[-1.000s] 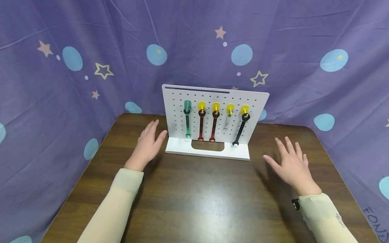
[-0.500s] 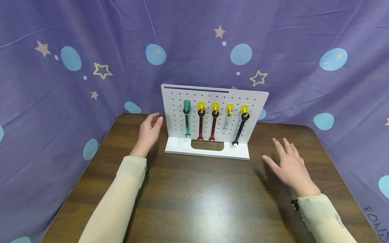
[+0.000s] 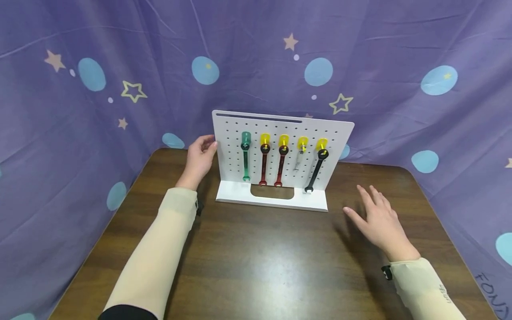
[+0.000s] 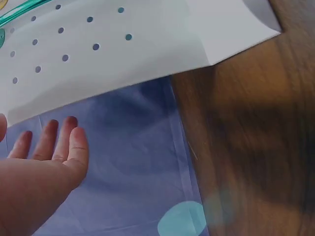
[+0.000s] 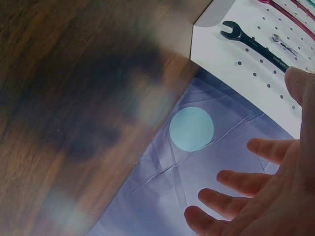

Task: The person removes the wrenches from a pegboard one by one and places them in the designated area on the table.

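A white pegboard stand (image 3: 236, 191) stands upright at the back of the table, with several wrenches hanging on its hooks. From the left hang a green wrench (image 3: 246, 164), two red wrenches, a small silver wrench (image 3: 298, 161) and a black wrench (image 3: 316, 172). My left hand (image 3: 198, 160) is beside the board's left edge, thumb tip right at the edge and fingers loosely bent. In the left wrist view its fingertips (image 4: 71, 122) lie just short of that edge, holding nothing. Off the board's right side, my right hand (image 3: 382, 222) hovers with fingers spread and holds nothing.
The brown wooden table (image 3: 256, 266) reaches back to a purple curtain (image 3: 256, 53) patterned with stars and blue ovals, which also encloses both sides. A cut-out opening is in the stand's white base. Dark straps show at both cuffs.
My left hand has moved forward and right to the board's left edge, its fingers bending more. The right hand has shifted only slightly. The board and wrenches stay in place.
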The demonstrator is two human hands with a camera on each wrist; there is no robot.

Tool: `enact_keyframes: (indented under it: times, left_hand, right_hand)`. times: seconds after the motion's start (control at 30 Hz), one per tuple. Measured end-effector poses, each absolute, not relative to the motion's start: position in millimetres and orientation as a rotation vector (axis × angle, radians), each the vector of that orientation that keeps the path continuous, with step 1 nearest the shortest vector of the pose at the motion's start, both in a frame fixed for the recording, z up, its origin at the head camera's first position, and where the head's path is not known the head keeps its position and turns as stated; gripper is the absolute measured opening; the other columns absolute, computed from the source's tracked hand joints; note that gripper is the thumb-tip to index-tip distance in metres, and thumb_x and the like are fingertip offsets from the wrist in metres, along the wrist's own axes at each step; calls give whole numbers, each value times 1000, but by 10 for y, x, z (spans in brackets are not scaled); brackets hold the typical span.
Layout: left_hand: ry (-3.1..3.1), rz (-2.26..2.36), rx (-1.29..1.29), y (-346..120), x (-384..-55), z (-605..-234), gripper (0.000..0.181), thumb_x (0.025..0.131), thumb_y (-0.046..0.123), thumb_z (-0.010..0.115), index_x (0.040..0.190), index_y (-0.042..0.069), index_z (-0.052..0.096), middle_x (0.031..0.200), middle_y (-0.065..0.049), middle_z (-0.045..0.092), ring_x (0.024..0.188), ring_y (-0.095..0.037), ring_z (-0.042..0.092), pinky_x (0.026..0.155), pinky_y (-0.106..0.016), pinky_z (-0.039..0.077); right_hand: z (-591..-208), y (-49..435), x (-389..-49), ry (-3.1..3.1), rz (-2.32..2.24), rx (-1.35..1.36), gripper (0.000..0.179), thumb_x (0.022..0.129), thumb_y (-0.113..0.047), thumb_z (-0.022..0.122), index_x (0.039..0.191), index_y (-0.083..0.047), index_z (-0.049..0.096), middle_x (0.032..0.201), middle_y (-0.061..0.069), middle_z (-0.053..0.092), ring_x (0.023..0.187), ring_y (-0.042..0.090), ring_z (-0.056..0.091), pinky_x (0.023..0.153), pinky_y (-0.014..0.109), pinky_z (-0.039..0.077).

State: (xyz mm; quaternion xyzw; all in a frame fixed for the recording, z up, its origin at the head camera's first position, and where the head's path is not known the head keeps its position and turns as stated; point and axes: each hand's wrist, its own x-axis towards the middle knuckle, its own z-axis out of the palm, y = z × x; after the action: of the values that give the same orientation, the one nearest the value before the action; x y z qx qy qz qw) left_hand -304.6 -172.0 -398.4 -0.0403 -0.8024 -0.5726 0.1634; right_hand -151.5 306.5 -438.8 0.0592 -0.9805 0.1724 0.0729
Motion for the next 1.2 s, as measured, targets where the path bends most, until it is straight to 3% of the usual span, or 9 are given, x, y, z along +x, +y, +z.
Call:
enact_keyframes:
  times: [0.37,0.5,0.83,1.07,1.2]
  left_hand:
    - [-2311,-1637,-80,-1659,-3143,-3962,20,102,10,63,113,-6,68,100,-18,67,85,-18,57,74,-28,47]
    - [-2304,-1643,-75,-1654,-3147,-3968,18,103,9,62,111,-6,68,97,-18,66,83,-18,54,72,-28,46]
    - [-2289,-1658,-69,-1619,-3173,-3961,19,103,11,62,111,-6,68,95,-18,65,80,-16,54,70,-27,45]
    - [-2276,-1672,-47,-1603,-3159,-3954,19,103,11,63,111,-6,68,93,-17,64,80,-17,53,69,-26,45]
    - [-2278,-1673,-42,-1606,-3150,-3981,20,103,12,62,111,-6,67,95,-17,64,80,-17,53,69,-27,45]
  right_hand:
    - [-4408,3015,-1543,-2956,530,190,83,100,-59,54,159,-8,28,156,35,24,136,62,25,95,80,24]
    - [-4424,2990,-1574,-2954,572,209,82,101,-58,54,159,-7,29,155,35,27,134,61,28,96,80,25]
    - [-4458,2896,-1684,-2835,764,316,71,102,-47,59,153,-1,40,149,27,44,136,48,39,106,64,31]
    - [-4480,2801,-1763,-2754,932,328,59,103,-39,62,146,0,50,131,28,60,111,46,62,91,60,49]
    - [-4508,2751,-1829,-2711,1022,330,52,103,-34,63,141,0,55,121,27,65,103,41,67,85,56,53]
